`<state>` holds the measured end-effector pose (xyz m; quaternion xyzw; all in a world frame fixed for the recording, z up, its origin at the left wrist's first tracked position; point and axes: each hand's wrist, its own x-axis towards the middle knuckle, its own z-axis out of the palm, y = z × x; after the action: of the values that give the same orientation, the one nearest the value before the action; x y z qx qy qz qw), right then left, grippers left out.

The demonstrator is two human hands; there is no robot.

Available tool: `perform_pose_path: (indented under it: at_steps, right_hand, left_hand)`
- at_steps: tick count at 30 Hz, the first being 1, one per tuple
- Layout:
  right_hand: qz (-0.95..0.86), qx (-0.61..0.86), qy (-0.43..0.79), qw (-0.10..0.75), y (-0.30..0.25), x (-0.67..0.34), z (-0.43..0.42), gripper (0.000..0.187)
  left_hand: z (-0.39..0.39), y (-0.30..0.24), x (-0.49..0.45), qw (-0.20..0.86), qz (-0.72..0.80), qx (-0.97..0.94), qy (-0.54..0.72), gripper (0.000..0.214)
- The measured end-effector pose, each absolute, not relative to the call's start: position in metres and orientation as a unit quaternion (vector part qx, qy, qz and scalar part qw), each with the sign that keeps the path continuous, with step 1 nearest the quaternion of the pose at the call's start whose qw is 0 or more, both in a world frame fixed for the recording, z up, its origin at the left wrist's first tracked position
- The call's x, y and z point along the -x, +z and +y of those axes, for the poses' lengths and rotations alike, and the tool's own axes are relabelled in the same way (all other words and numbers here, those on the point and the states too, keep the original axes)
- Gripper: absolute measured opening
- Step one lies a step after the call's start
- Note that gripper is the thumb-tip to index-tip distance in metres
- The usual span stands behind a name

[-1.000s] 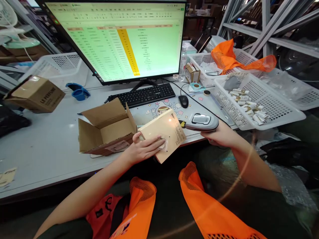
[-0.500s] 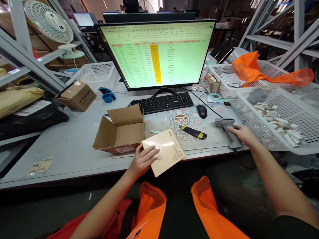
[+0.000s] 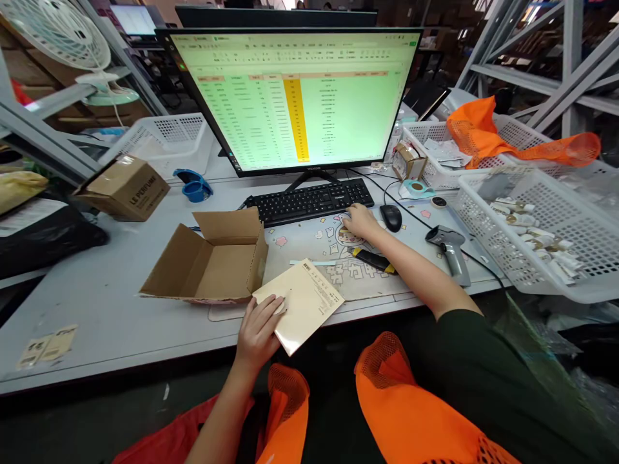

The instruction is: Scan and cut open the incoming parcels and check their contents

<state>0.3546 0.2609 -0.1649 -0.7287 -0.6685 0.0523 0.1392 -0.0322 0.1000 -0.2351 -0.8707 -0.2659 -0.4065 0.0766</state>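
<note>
My left hand (image 3: 258, 332) holds a flat cream box (image 3: 302, 303) at the desk's front edge, fingers on top and thumb under it. Just left of it an open cardboard carton (image 3: 207, 264) lies with its flaps up. My right hand (image 3: 360, 222) rests with curled fingers at the right end of the black keyboard (image 3: 309, 200), beside the black mouse (image 3: 391, 217). The grey barcode scanner (image 3: 449, 248) lies on the desk to the right, free of my hand.
A monitor (image 3: 294, 96) shows a green spreadsheet. A yellow-black cutter (image 3: 372, 259) lies under my right forearm. White baskets (image 3: 536, 238) with small tubes stand at the right, a closed brown box (image 3: 126, 187) and a blue tape dispenser (image 3: 193, 187) at the left.
My right hand let go of the scanner, which now lies on the desk, and moved left to the keyboard. The cream box in my left hand came lower toward the desk edge.
</note>
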Motion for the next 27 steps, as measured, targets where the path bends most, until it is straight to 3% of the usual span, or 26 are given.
perform_pose_path:
  at_steps: [5,27]
  right_hand:
    - [-0.680,0.721,0.017,0.136,-0.180,-0.345,0.284,0.048]
    - [-0.706,0.688,0.026,0.170,-0.200,-0.341,0.280,0.060]
  left_hand:
    - [0.099,-0.238,0.031,0.074,-0.285,0.861,-0.415,0.050]
    - [0.100,-0.231,0.026,0.080,-0.315,0.862,-0.390,0.052]
